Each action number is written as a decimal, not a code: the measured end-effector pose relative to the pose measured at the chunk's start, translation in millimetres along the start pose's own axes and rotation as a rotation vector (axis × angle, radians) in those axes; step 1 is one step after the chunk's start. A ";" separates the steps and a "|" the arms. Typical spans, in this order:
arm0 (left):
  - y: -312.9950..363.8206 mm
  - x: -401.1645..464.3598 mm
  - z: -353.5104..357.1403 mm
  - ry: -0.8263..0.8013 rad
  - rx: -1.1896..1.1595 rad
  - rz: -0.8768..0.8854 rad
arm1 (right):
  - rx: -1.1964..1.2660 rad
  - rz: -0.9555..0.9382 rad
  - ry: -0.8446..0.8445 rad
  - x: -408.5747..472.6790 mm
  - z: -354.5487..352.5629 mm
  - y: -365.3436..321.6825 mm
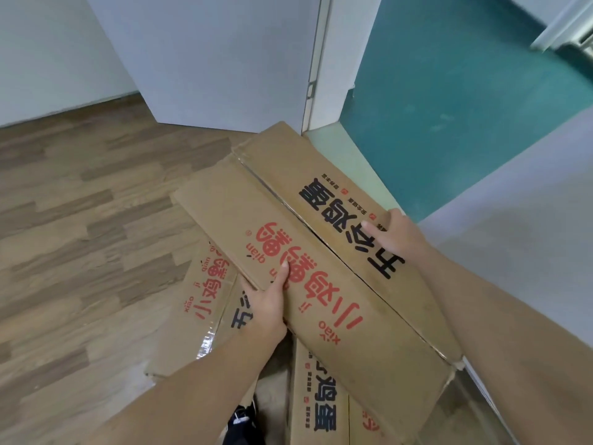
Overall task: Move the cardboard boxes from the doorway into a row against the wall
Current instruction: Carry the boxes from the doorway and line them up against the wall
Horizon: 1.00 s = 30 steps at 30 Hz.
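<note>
Cardboard box (321, 252) — red "xiao ji qian" print, left hand (266, 303) gripping its edge, right hand (390, 234) grasping its side

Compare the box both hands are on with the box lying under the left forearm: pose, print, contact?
The held box sits raised and tilted atop the pile; the lower box lies beneath it on the wood floor.
The left hand and right hand grip only the held box; the lower box is untouched.
The held box shows its print in full; the lower box's is partly covered.
Both are brown cardboard with red and black characters.
</note>
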State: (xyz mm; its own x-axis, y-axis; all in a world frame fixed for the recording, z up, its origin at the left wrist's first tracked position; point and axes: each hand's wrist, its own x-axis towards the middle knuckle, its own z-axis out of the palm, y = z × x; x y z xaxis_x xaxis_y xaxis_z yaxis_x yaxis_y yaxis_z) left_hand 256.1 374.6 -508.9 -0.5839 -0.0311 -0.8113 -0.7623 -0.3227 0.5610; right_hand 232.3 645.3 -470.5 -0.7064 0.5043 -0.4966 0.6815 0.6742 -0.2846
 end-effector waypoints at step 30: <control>82.2 22.1 -91.8 -0.095 0.381 -0.024 | 0.564 0.316 -0.288 -65.9 54.4 -51.7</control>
State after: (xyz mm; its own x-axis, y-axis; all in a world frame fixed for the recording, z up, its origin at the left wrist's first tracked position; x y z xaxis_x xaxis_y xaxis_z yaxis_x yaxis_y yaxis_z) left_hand 206.2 260.6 -495.9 -0.5745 0.0655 -0.8159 -0.8145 0.0526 0.5778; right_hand 254.1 547.9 -467.6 -0.4328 0.4141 -0.8008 0.8958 0.0978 -0.4336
